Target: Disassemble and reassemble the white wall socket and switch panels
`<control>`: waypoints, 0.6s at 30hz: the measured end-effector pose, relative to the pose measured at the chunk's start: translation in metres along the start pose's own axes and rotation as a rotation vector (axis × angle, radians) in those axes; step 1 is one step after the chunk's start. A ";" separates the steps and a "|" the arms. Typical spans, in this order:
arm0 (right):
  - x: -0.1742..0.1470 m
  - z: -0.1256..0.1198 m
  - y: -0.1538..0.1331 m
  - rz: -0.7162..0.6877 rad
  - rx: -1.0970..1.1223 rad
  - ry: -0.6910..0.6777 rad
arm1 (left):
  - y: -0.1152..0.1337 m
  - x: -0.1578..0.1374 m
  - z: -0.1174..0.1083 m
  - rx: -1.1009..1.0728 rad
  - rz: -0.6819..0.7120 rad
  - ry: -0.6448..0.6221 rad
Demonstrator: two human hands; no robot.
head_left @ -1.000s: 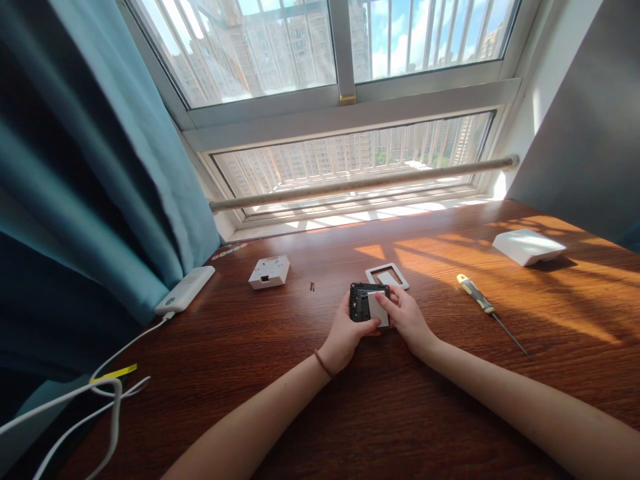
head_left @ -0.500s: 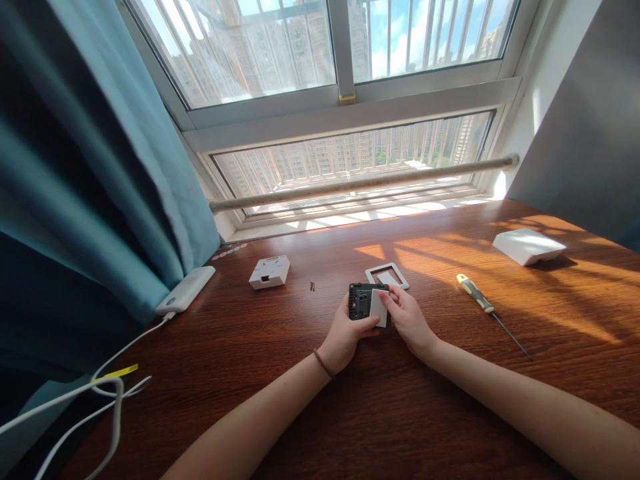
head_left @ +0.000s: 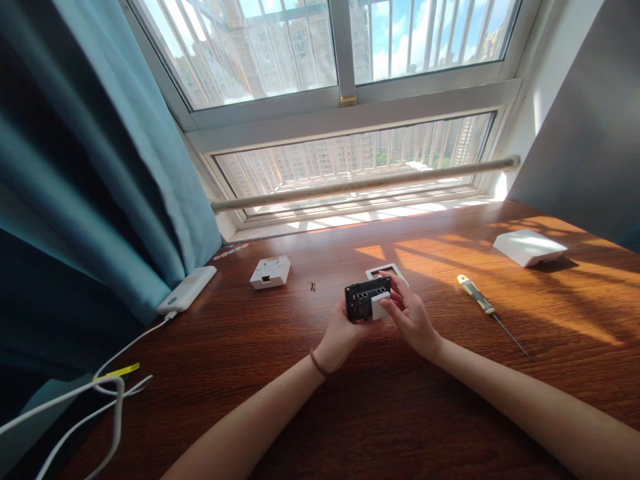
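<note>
My left hand [head_left: 343, 337] is closed around the black wall switch module [head_left: 356, 301] from its left and lower side, above the table. A small white switch rocker [head_left: 379, 306] lies against the module's right part. My right hand [head_left: 413, 319] has its thumb on the rocker and its fingers behind the module's right edge. Whether the rocker is seated in the module I cannot tell. Just behind my hands lies a white switch frame [head_left: 402, 275], partly hidden by my right fingers.
Two small screws [head_left: 313, 287] and a white mounting box [head_left: 270, 272] lie to the left. A screwdriver [head_left: 475, 294] and another white box [head_left: 530, 247] are on the right. At the far left, a white power bank [head_left: 187, 291] trails a cable [head_left: 131, 347] beside the curtain [head_left: 100, 133].
The module has tilted in my hands, so its top edge shows more and the rocker looks shorter. My right thumb has moved slightly down along the rocker.
</note>
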State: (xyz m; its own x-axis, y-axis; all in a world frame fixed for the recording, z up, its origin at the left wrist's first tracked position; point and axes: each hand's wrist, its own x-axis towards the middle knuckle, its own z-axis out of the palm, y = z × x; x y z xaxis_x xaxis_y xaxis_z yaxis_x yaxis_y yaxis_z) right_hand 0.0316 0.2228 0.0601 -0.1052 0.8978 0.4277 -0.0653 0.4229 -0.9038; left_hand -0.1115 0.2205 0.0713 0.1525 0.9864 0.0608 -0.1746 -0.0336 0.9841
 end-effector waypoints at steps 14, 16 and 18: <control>-0.001 0.005 -0.002 0.075 0.010 0.039 | -0.011 0.001 -0.006 -0.005 -0.026 -0.042; -0.002 0.005 -0.002 0.075 0.005 0.053 | -0.011 0.000 -0.006 -0.006 -0.022 -0.039; -0.002 0.005 0.000 0.082 -0.001 0.075 | -0.011 -0.001 -0.006 -0.009 -0.015 -0.042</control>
State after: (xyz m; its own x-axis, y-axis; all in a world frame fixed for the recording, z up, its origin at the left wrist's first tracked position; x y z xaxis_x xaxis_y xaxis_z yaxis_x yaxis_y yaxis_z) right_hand 0.0263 0.2204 0.0591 -0.0353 0.9361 0.3498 -0.0582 0.3475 -0.9359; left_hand -0.1155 0.2212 0.0598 0.1959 0.9792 0.0527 -0.1807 -0.0168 0.9834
